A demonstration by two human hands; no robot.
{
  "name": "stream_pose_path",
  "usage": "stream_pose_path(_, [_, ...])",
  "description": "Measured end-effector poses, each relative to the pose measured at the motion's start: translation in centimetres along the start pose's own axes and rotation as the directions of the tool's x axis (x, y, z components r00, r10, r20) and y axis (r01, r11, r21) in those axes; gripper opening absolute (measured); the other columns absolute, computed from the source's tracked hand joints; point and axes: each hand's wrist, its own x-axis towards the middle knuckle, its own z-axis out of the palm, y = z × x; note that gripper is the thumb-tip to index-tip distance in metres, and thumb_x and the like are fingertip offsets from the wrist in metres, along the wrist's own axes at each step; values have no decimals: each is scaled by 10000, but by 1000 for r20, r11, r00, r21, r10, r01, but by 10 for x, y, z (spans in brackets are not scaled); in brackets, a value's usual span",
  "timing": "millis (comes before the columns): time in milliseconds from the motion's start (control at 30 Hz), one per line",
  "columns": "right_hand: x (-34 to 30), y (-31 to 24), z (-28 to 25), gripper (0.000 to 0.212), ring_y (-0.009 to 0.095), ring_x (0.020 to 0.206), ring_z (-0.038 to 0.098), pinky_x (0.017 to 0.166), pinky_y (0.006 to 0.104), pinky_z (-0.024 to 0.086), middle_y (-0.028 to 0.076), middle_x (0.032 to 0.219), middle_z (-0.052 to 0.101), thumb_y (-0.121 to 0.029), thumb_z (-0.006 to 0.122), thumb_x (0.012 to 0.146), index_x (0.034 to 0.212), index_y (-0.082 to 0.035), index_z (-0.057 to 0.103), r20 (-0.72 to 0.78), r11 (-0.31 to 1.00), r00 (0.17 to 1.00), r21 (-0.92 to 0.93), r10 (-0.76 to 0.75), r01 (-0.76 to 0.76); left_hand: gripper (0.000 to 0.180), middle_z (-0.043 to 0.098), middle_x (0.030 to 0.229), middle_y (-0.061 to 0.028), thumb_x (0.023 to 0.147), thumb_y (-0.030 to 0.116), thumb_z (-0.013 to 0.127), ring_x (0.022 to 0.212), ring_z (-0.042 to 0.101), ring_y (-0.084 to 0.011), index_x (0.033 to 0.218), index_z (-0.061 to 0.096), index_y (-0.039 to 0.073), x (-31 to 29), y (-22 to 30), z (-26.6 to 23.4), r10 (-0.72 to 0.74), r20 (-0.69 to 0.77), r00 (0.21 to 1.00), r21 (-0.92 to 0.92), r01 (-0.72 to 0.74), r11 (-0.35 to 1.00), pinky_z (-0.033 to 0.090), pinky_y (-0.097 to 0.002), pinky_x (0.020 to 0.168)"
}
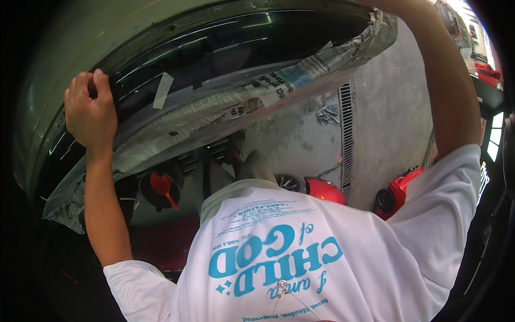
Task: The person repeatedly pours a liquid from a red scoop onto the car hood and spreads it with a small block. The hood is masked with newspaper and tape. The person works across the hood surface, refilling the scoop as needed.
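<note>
My left hand (91,110) is at the left end of a dark, glossy curved panel (214,48), which looks like car window glass. Its fingers are curled and pressed together at the panel's edge; what they pinch, if anything, is hidden. At the panel's far right end, my right hand (394,5) is cut off by the upper rim, with its fingers hidden. Printed newspaper (268,86) and clear plastic film (161,139) run along the panel's lower edge. A short strip of pale tape (163,91) sticks to the panel.
A pale car body surface (64,43) lies beyond the panel. Below are a grey concrete floor (381,102) with a slotted drain grate (346,123), a crumpled paper (328,114), a red scoop-shaped thing (162,185) and a red toy-like car (399,190).
</note>
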Motion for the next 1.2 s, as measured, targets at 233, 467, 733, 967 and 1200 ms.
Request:
stream_pose_path(233, [-52, -21, 51, 223, 401, 730, 706, 668, 513, 569, 171, 726, 680, -227, 720, 892, 737, -67, 698, -329, 993, 943, 114, 48, -11, 279, 685, 891, 3, 1000, 355, 622, 876, 655, -262, 873, 641, 107, 2, -2, 0, 17, -5, 1000, 21, -17, 1000, 532, -439, 780])
stream_pose_path(467, [-77, -43, 61, 201, 395, 793, 715, 705, 513, 578, 156, 830, 700, -263, 717, 917, 816, -98, 666, -403, 939, 865, 284, 299, -193, 281, 687, 905, -1, 999, 363, 610, 895, 660, -265, 889, 646, 107, 4, -1, 2, 20, -3, 1000, 19, -20, 1000, 535, -446, 789])
stream_pose_path(733, [-64, -35, 63, 178, 378, 741, 700, 673, 489, 577, 133, 816, 681, -262, 720, 919, 825, -118, 673, -476, 964, 849, 230, 229, -131, 275, 675, 896, 1, 994, 364, 625, 896, 654, -248, 894, 649, 109, 5, 0, 1, -3, 11, 1000, 23, 3, 1000, 527, -432, 792])
stream_pose_path(967, [-61, -30, 58, 171, 313, 798, 738, 717, 413, 583, 124, 945, 744, -285, 760, 935, 1003, -129, 752, -400, 969, 894, 214, 203, -124, 241, 663, 869, 15, 989, 336, 654, 854, 640, -220, 890, 656, 116, 2, -1, 1, -15, 32, 999, 3, 15, 1000, 522, -407, 761])
stream_pose_path(1200, [7, 12, 13, 189, 347, 692, 703, 644, 453, 577, 144, 729, 701, -250, 718, 886, 768, -105, 747, 32, 989, 990, 57, -140, 138, 225, 646, 836, 15, 978, 305, 678, 820, 631, -215, 862, 637, 117, -8, -6, -1, -5, 51, 999, 7, 5, 1000, 518, -401, 733])
